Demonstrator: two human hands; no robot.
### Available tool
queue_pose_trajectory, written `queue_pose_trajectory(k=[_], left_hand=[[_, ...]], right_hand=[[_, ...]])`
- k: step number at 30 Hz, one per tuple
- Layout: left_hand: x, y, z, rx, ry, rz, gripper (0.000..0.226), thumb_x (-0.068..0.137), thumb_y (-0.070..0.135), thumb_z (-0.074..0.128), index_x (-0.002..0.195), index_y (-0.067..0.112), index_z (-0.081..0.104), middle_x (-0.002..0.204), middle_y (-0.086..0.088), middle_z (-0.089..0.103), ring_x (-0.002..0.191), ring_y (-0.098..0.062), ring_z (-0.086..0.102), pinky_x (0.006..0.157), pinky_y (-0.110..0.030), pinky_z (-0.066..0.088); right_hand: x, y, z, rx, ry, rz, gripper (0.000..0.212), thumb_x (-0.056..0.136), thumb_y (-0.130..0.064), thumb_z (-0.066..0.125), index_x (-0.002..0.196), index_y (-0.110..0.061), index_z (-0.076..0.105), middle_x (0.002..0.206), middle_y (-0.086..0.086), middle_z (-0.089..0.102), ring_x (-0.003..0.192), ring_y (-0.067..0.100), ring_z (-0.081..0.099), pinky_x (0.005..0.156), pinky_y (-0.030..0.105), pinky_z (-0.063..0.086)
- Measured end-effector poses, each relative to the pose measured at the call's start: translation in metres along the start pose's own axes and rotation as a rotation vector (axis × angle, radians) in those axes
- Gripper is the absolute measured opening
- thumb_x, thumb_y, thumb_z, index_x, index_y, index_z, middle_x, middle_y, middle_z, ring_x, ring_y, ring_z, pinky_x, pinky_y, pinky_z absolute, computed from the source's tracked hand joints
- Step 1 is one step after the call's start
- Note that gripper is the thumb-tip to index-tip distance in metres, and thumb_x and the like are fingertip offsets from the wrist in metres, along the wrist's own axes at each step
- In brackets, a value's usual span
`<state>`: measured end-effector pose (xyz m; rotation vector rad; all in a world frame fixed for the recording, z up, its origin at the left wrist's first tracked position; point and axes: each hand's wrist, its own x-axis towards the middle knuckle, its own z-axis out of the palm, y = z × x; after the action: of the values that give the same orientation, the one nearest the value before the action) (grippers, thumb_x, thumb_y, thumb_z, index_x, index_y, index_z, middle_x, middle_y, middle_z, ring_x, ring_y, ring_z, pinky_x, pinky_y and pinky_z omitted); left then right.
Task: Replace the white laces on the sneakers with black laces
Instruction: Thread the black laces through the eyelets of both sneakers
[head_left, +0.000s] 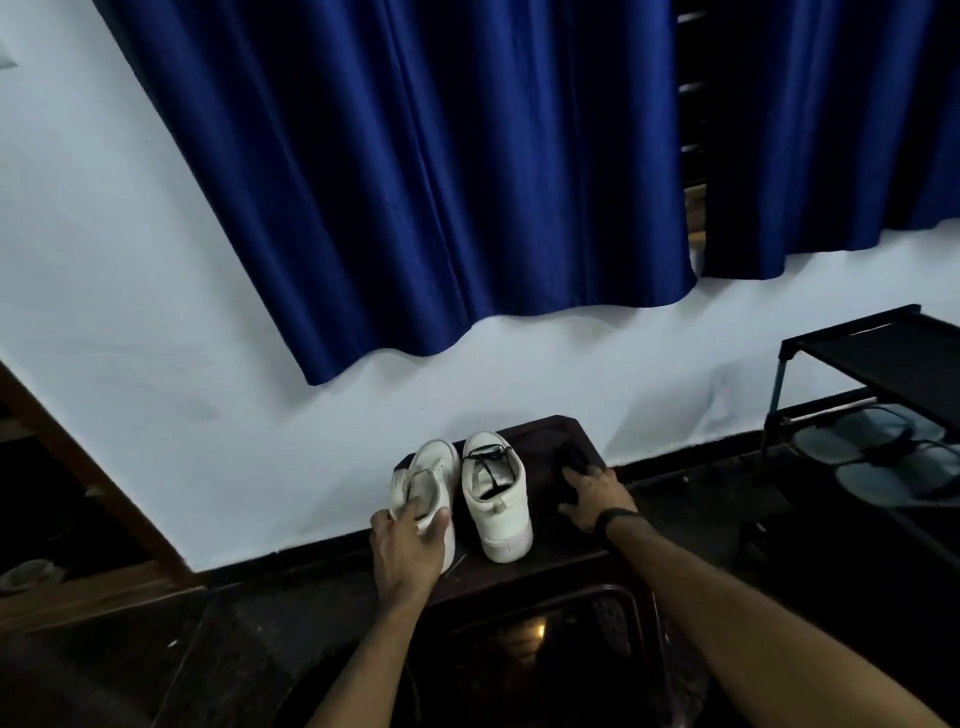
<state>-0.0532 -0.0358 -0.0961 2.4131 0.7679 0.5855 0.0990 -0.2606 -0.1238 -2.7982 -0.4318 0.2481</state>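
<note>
Two white sneakers stand side by side on a dark wooden table (550, 564), heels toward me. The right sneaker (497, 499) carries a black lace across its upper eyelets. No lace shows on the left sneaker (431, 473). My left hand (408, 545) grips that left sneaker at the heel, fingers inside the collar and thumb on the outer side. My right hand (592, 496) lies flat on the table to the right of the shoes, its fingertips touching a dark bundle (569, 454) that may be the black lace; it is too dark to tell.
A white wall and a blue curtain (441, 182) rise right behind the table. A black shoe rack (883, 353) holding grey slippers (883, 457) stands at the right. A wooden door frame (78, 467) runs along the left. The floor is dark.
</note>
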Motion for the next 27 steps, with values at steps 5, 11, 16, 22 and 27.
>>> queue_pose_trajectory(k=[5, 11, 16, 22, 27], left_hand=[[-0.004, -0.002, 0.003, -0.053, 0.292, 0.156, 0.034, 0.086, 0.026, 0.073, 0.114, 0.009, 0.067, 0.111, -0.018, 0.051, 0.1, -0.039, 0.055, 0.086, -0.043, 0.048], [0.009, 0.034, -0.006, -0.163, 0.225, 0.33, 0.036, 0.079, 0.017, 0.076, 0.112, 0.015, 0.064, 0.111, -0.004, 0.058, 0.103, -0.027, 0.059, 0.091, -0.036, 0.048], [0.033, 0.11, -0.02, -0.446, -0.25, 0.26, 0.044, 0.085, 0.028, 0.074, 0.126, 0.024, 0.06, 0.119, 0.006, 0.059, 0.102, -0.013, 0.06, 0.086, -0.018, 0.045], [0.066, 0.176, -0.051, -0.582, -0.436, 0.274, 0.024, 0.09, 0.036, 0.069, 0.111, 0.024, 0.072, 0.096, 0.004, 0.071, 0.087, -0.013, 0.065, 0.082, -0.031, 0.051], [0.075, 0.184, -0.092, -0.497, -0.326, 0.341, 0.01, 0.088, 0.025, 0.073, 0.082, 0.019, 0.078, 0.073, -0.002, 0.075, 0.062, -0.007, 0.063, 0.067, -0.024, 0.05]], right_hand=[[-0.02, 0.001, 0.013, -0.082, 0.226, -0.122, 0.037, 0.089, -0.006, 0.046, 0.118, -0.018, 0.067, 0.12, 0.008, 0.064, 0.117, 0.028, 0.054, 0.097, 0.031, 0.044], [-0.022, 0.004, -0.042, 0.467, 0.269, -0.058, 0.035, 0.08, 0.002, 0.055, 0.095, -0.02, 0.078, 0.096, 0.002, 0.075, 0.094, 0.019, 0.068, 0.09, 0.025, 0.05], [-0.022, -0.009, -0.129, 0.815, 0.084, -0.209, 0.032, 0.087, 0.007, 0.052, 0.089, -0.017, 0.073, 0.08, -0.003, 0.069, 0.074, 0.008, 0.061, 0.071, 0.025, 0.047], [-0.036, -0.054, -0.195, 0.917, 0.071, -0.424, 0.011, 0.091, 0.001, 0.06, 0.095, -0.003, 0.07, 0.082, 0.005, 0.072, 0.071, 0.004, 0.067, 0.062, 0.015, 0.048], [-0.033, -0.079, -0.217, 0.795, 0.206, -0.48, 0.01, 0.092, -0.009, 0.063, 0.085, -0.015, 0.067, 0.081, -0.002, 0.068, 0.07, 0.002, 0.059, 0.07, 0.014, 0.044]])
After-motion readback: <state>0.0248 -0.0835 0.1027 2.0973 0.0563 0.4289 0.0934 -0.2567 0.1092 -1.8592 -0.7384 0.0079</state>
